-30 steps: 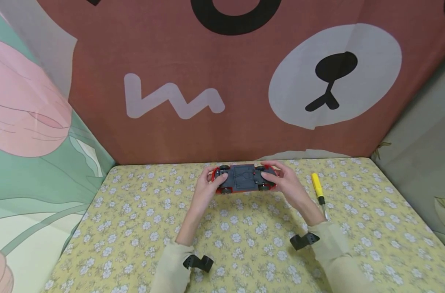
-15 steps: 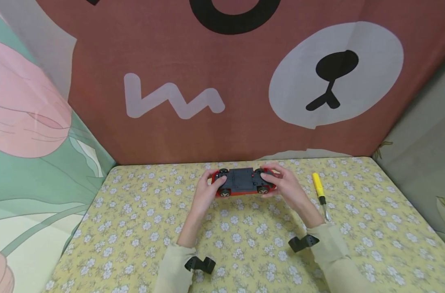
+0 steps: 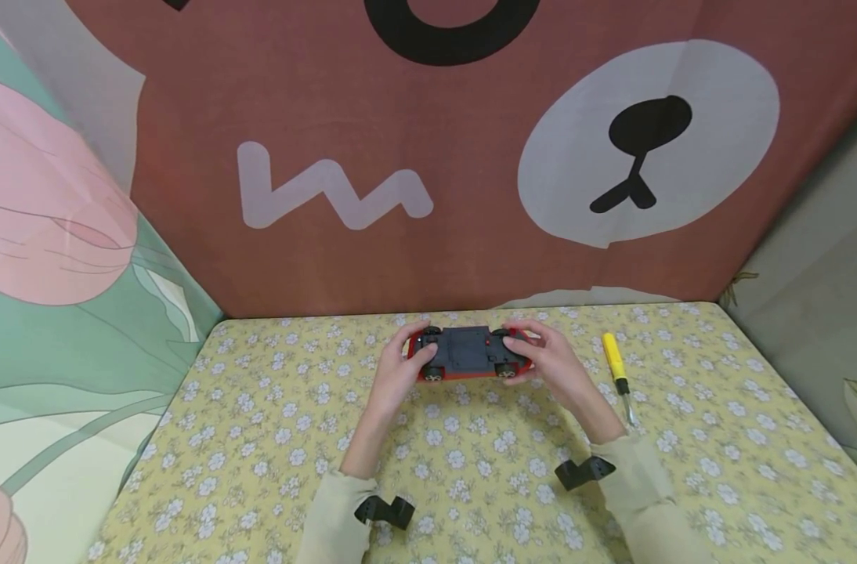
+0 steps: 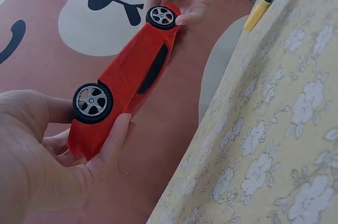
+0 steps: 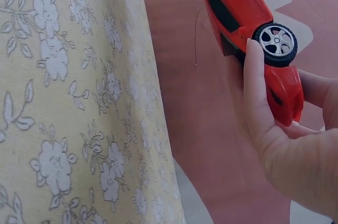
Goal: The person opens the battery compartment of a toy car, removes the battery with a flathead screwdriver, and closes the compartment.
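A red toy car is held upside down above the table, its dark underside facing up toward the head camera. My left hand grips the car's left end, with the thumb on the underside near a wheel. At the opposite end my right hand grips it in the same way, thumb on the underside. The left wrist view shows the car's red side with two silver-spoked wheels. Seen from the right wrist, a finger lies along the body beside a wheel.
A screwdriver with a yellow and black handle lies on the table to the right of my right hand. The flowered tablecloth covers the table, and a curtain with a printed bear hangs behind its back edge.
Both hands have tipped the car slightly, so its near side and wheels show more, and it sits a little lower in the head view. The grip is the same; the screwdriver has not moved.
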`<state>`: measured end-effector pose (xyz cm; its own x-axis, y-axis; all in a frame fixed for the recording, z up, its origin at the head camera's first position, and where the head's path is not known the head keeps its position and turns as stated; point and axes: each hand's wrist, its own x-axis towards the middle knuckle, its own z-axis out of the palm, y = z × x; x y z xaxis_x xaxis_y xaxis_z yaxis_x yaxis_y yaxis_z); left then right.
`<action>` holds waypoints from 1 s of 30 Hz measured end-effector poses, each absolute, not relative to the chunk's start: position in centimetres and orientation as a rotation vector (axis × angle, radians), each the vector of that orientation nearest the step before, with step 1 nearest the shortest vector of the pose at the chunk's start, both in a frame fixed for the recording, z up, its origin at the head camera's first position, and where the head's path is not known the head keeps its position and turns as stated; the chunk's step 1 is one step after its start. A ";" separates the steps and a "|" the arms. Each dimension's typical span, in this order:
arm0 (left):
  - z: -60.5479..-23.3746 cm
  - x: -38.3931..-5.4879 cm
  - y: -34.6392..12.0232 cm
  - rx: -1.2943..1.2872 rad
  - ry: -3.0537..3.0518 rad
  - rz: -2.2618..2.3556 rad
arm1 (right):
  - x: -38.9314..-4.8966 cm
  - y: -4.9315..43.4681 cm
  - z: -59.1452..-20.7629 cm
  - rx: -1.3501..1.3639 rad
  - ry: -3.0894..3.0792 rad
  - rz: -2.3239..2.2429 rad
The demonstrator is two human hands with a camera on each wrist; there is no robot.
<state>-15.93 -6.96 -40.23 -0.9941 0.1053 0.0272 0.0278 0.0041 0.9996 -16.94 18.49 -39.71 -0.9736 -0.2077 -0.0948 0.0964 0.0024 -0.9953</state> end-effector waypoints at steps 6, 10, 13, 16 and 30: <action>-40.3 -15.9 -6.9 0.163 2.219 2.140 | -16.9 18.6 -40.2 -0.094 2.065 -2.071; -40.4 -16.1 -6.8 0.149 2.211 2.140 | -16.9 18.6 -40.4 -0.092 2.057 -2.077; -40.4 -16.1 -6.8 0.134 2.212 2.137 | -17.0 18.6 -40.5 -0.096 2.055 -2.078; -40.4 -16.1 -6.8 0.111 2.221 2.126 | -17.0 18.7 -40.6 -0.106 2.056 -2.078; -40.5 -15.9 -6.4 0.129 2.249 2.094 | -16.7 18.4 -40.3 -0.120 2.129 -2.037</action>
